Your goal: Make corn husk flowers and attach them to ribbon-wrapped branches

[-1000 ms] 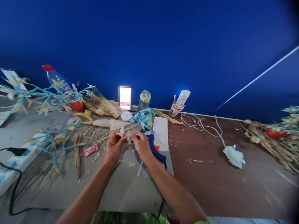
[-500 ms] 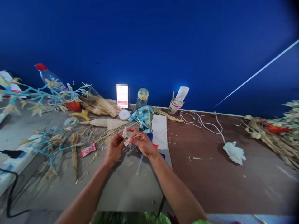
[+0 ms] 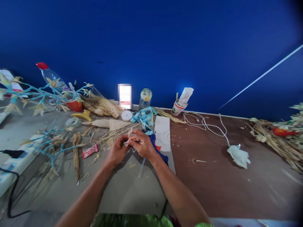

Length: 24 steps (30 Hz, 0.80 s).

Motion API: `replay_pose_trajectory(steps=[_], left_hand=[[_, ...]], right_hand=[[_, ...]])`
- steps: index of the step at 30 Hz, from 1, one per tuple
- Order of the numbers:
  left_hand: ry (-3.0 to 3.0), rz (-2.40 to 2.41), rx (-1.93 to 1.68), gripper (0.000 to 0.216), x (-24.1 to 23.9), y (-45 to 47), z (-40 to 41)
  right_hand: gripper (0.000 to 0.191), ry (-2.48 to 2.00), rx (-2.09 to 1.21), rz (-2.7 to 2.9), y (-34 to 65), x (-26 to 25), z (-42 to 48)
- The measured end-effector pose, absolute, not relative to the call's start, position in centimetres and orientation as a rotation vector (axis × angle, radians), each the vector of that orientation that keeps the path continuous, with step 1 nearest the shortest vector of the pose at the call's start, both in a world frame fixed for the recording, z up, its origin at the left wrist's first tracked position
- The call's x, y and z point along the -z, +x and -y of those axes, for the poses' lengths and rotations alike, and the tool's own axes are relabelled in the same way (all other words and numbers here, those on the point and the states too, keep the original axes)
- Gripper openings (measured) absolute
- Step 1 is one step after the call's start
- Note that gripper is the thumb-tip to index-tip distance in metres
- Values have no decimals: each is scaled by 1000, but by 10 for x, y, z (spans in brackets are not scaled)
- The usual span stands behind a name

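Observation:
Both hands meet above the grey part of the table, around a small pale husk flower point(image 3: 130, 133). My left hand point(image 3: 119, 149) is closed, pinching the flower near its base from the left. From the right, my right hand point(image 3: 141, 143) presses thumb and fingers against the same piece, covering much of it. Just behind the hands lie a pale folded corn husk point(image 3: 118, 124) and dry straw strips. A dark blue cloth-like item point(image 3: 162, 155) sits beside the right wrist, partly hidden by the forearm.
Blue-wrapped branches with husk flowers point(image 3: 40, 91) spread over the left side. A red-and-white wrapper point(image 3: 90, 151), a tape roll point(image 3: 73, 122) and a power strip point(image 3: 16, 164) lie left. Light-blue ribbon point(image 3: 145, 116), a glass jar point(image 3: 145, 98) and a paper cup point(image 3: 178, 108) stand behind; white cable point(image 3: 213, 126) lies right.
My hands have drawn closer together around the husk flower. The right fingers have folded over it, hiding more of it, and the flower has shifted slightly right.

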<state>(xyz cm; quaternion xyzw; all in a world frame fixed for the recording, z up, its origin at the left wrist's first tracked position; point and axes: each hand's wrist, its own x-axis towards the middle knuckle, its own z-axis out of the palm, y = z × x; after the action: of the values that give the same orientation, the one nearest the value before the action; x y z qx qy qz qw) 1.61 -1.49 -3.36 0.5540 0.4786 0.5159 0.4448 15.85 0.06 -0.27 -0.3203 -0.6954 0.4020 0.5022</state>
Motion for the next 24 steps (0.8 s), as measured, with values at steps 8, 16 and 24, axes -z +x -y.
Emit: replay_pose_trajectory(steps=[8,16,24], left_hand=[[1207,-1080,-1220,28,24,14,12],[1008,-1127,-1298,27,23,10,11],[1435,-1178,-1309,11,33,8,11]], right_hand=[[8,-756,-986,1660,160,2,-1],[13,-867,-1145,1535,167,1,-4],[13,-1022,-1001,1547,169,6,-12]])
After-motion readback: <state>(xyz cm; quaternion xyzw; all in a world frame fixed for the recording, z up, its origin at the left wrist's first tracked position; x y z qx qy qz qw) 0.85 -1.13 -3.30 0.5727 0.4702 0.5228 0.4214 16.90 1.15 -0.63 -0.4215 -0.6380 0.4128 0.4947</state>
